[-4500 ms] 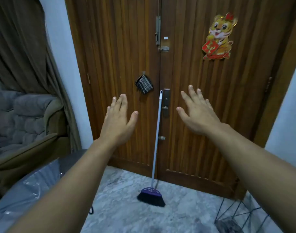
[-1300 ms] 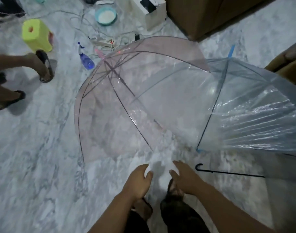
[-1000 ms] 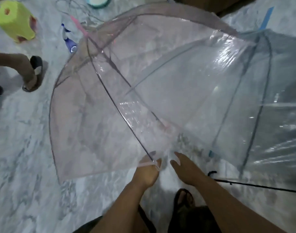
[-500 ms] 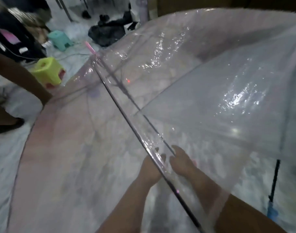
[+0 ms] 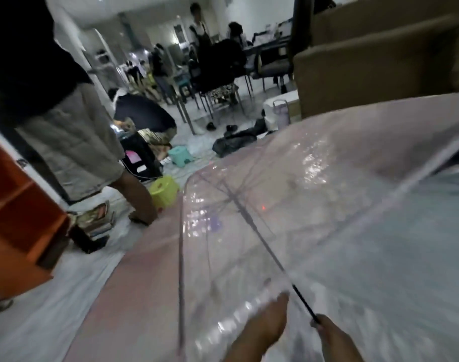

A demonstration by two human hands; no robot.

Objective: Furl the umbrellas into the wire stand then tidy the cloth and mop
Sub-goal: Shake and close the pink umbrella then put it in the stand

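Observation:
An open, clear pink-tinted umbrella (image 5: 288, 205) fills the lower right of the head view, raised off the floor and tilted toward me. My left hand (image 5: 265, 327) grips its near edge through the plastic. My right hand (image 5: 330, 335) pinches the tip of a dark rib at the same edge. A second clear umbrella with a bluish tint (image 5: 432, 231) lies behind it on the right, partly covered. The wire stand, cloth and mop are out of view.
A person in beige shorts (image 5: 74, 142) stands close on the left beside an orange cabinet (image 5: 17, 223). A yellow-green stool (image 5: 164, 190), a teal stool (image 5: 180, 155), bags and a black umbrella (image 5: 142, 113) clutter the floor. A brown sofa (image 5: 366, 61) is at right.
My view has swung up from the floor into the room. Both hands took hold of the pink umbrella's near edge and lifted it off the floor.

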